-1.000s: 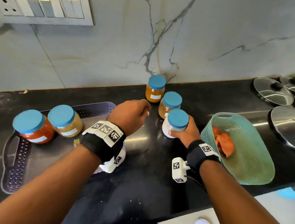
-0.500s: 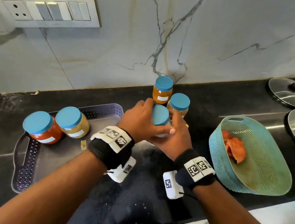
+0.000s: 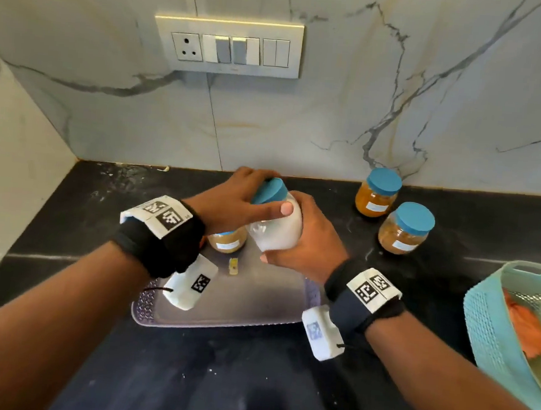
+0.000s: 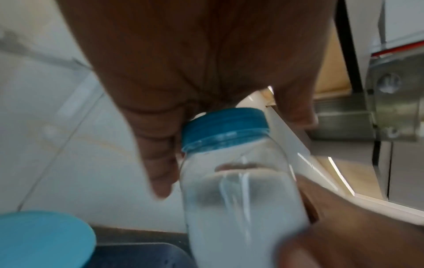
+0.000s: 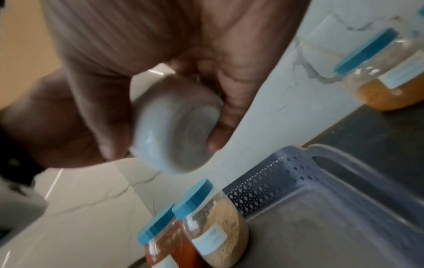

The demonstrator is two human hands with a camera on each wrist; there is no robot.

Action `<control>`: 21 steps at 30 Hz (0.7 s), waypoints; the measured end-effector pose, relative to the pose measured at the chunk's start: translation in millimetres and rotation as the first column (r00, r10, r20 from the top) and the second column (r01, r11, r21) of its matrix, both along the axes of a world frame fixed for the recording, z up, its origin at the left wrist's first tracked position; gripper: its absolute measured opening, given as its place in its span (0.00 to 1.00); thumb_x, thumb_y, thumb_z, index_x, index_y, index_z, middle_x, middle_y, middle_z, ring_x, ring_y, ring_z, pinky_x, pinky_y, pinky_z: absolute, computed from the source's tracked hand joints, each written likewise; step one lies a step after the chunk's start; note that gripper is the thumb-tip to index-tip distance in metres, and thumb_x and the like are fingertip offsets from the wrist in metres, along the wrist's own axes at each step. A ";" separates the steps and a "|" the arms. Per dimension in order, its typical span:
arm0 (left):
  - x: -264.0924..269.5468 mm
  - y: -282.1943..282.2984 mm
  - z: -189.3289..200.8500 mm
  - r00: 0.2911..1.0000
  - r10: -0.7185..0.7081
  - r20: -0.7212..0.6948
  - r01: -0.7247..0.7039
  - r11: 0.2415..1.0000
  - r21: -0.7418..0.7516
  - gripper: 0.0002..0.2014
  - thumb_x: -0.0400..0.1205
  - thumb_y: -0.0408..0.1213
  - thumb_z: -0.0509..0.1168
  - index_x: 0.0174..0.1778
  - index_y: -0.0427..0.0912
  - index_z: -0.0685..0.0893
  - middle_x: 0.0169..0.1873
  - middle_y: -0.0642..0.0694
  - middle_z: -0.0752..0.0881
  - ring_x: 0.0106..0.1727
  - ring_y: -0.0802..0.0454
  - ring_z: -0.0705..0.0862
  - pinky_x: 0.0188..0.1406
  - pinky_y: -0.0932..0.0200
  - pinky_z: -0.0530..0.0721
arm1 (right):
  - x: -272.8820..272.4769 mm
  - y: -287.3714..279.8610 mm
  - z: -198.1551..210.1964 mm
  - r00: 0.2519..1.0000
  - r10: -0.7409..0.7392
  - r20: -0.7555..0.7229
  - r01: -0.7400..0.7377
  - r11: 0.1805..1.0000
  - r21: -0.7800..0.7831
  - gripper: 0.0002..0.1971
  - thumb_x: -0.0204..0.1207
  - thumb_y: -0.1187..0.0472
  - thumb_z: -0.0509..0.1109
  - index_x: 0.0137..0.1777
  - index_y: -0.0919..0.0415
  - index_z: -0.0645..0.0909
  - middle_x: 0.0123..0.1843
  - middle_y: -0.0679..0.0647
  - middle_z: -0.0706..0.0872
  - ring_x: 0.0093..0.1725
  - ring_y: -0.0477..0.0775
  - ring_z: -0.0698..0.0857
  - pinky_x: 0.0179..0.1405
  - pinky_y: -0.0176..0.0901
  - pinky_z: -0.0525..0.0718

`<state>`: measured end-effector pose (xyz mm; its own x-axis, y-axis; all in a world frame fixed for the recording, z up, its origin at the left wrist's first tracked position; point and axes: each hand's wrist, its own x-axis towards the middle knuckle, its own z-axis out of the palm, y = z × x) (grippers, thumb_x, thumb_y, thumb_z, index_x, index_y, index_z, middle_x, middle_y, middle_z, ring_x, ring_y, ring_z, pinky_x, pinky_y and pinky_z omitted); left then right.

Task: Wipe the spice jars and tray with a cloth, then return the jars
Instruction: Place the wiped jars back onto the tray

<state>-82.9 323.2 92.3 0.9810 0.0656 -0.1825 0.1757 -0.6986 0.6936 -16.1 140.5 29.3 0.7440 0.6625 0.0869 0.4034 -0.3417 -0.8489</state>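
Tilting above the grey tray (image 3: 255,304), a white-filled jar (image 3: 278,228) with a blue lid: left hand (image 3: 230,201) curled over the lid, right hand (image 3: 305,240) wrapped round its body. Right-wrist view alone shows a red-spice jar (image 5: 165,252) beside the tan one (image 5: 218,232); labels unreadable.

The black stone counter (image 3: 249,381) carries a grey perforated tray (image 3: 239,302), two blue-lidded spice jars (image 3: 377,193) (image 3: 405,228) standing right of the tray near the wall, and a teal mesh basket (image 3: 492,332) at the right edge.
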 end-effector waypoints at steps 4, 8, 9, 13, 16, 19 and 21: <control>-2.7 -0.9 -12.3 0.983 0.182 0.034 -0.184 0.945 0.270 0.40 0.76 0.76 0.56 0.74 0.49 0.71 0.63 0.48 0.81 0.58 0.47 0.82 0.58 0.50 0.81 | -14.9 22.6 -8.4 0.980 -0.055 0.192 0.062 0.998 -0.031 0.53 0.49 0.50 0.89 0.76 0.51 0.68 0.67 0.45 0.76 0.68 0.49 0.75 0.69 0.45 0.76; -15.9 26.6 -9.4 0.998 0.021 0.057 -0.026 0.996 0.088 0.27 0.83 0.61 0.64 0.74 0.53 0.72 0.64 0.55 0.78 0.63 0.52 0.80 0.63 0.53 0.79 | -3.7 10.3 -2.1 0.961 0.163 -0.223 -0.146 0.985 0.090 0.50 0.55 0.51 0.88 0.79 0.46 0.69 0.68 0.41 0.79 0.68 0.49 0.81 0.65 0.45 0.85; -19.8 30.5 -7.9 0.997 -0.039 0.067 0.037 0.999 0.027 0.26 0.81 0.60 0.65 0.74 0.55 0.72 0.66 0.55 0.77 0.63 0.54 0.80 0.65 0.52 0.80 | -1.5 7.4 0.0 0.909 0.235 -0.344 -0.196 0.970 0.144 0.48 0.58 0.56 0.87 0.79 0.46 0.68 0.69 0.44 0.81 0.66 0.48 0.83 0.61 0.42 0.87; -23.9 31.5 -8.6 0.981 -0.148 0.127 0.148 0.989 0.008 0.25 0.77 0.56 0.62 0.71 0.61 0.72 0.66 0.57 0.76 0.64 0.57 0.79 0.65 0.56 0.80 | -9.1 15.9 5.9 0.830 0.343 -0.439 -0.289 0.939 0.187 0.38 0.59 0.67 0.83 0.69 0.47 0.74 0.60 0.39 0.86 0.62 0.47 0.86 0.57 0.45 0.89; -24.7 32.5 -4.9 0.951 -0.222 0.215 0.193 0.970 0.149 0.28 0.77 0.65 0.55 0.72 0.59 0.74 0.61 0.56 0.76 0.58 0.57 0.79 0.59 0.61 0.78 | -16.9 21.9 5.4 0.842 0.336 -0.422 -0.257 0.938 0.234 0.40 0.54 0.59 0.86 0.69 0.49 0.75 0.60 0.43 0.86 0.63 0.52 0.86 0.56 0.46 0.90; -27.1 36.6 -1.2 0.914 -0.295 0.278 0.243 0.948 0.207 0.29 0.80 0.66 0.53 0.72 0.57 0.77 0.60 0.58 0.77 0.58 0.58 0.80 0.59 0.63 0.77 | -23.4 23.8 6.3 0.806 0.383 -0.451 -0.274 0.917 0.289 0.41 0.57 0.60 0.84 0.72 0.57 0.74 0.62 0.50 0.86 0.64 0.57 0.86 0.58 0.53 0.89; -29.2 38.1 1.6 0.895 -0.342 0.285 0.290 0.934 0.210 0.26 0.81 0.65 0.52 0.71 0.59 0.77 0.59 0.60 0.76 0.58 0.58 0.80 0.59 0.59 0.79 | -24.7 24.4 7.3 0.764 0.430 -0.481 -0.307 0.898 0.315 0.41 0.59 0.61 0.84 0.74 0.59 0.72 0.62 0.53 0.85 0.65 0.59 0.85 0.60 0.56 0.89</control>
<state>-112.1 361.3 93.9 0.9592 -0.2547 0.1229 -0.2794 -0.7854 0.5523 -40.7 164.9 36.6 0.4141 0.9069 -0.0777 -0.0682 -0.0542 -0.9962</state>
